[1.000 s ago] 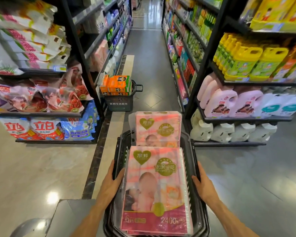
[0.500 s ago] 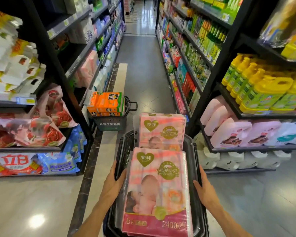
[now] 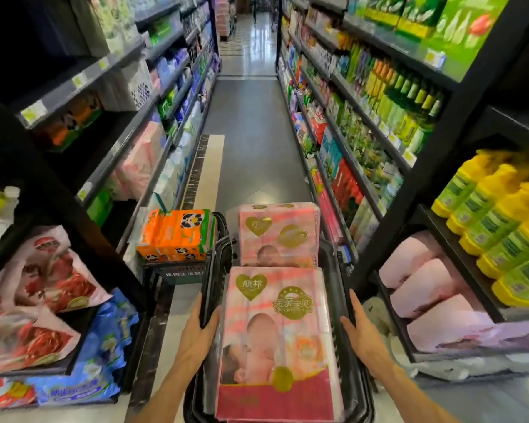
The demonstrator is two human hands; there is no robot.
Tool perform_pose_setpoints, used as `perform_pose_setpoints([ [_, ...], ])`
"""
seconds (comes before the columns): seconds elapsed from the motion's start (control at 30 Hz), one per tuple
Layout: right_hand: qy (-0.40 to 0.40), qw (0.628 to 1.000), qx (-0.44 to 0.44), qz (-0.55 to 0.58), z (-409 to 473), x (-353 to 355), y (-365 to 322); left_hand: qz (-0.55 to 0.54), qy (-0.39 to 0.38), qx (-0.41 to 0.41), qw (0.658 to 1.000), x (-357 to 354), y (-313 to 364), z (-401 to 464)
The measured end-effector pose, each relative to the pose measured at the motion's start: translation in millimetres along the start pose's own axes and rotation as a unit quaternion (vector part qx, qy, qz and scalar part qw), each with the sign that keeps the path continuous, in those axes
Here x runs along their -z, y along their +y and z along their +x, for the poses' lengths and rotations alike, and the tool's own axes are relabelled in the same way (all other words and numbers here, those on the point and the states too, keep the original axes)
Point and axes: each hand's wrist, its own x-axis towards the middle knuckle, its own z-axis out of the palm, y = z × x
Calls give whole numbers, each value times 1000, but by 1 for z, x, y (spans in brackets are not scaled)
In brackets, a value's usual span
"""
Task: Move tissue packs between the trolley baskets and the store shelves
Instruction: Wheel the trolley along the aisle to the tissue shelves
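Shelves point(image 3: 153, 123) flank grey aisle floor point(image 3: 251, 141).

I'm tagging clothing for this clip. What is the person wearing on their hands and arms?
Nothing shows. The left hand and right hand are bare, without gloves. No rings, watch or bands are visible. Both forearms are uncovered down to the frame's bottom edge, with no sleeve in view.
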Motion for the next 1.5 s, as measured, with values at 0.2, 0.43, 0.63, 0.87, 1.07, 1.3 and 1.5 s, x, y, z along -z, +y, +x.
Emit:
perform_pose_setpoints([
  [0.2, -19, 1000, 8, -19, 178, 31, -46, -60, 45, 1, 997, -40, 78, 127],
  [0.43, -42, 997, 64, -32, 334, 63, -102, -15, 54, 27, 998, -65, 148, 265],
  [0.63, -35, 998, 49, -28, 453, 64, -147, -33, 54, 4, 998, -85, 190, 393],
  [0.87, -16, 998, 37, -51, 624, 61, -213, -43, 39, 8, 998, -85, 259, 575],
  [1.07, -29, 995, 76, -65, 739, 56, -297, -49, 48, 11, 998, -60, 311, 698],
  [1.3, -114, 981, 122, -99, 895, 7, -395, -85, 134, 58, 986, -26, 324, 811],
  [1.5, -234, 936, 234, -123, 1030, -56, -521, -154, 266, 137, 942, -1, 332, 885],
])
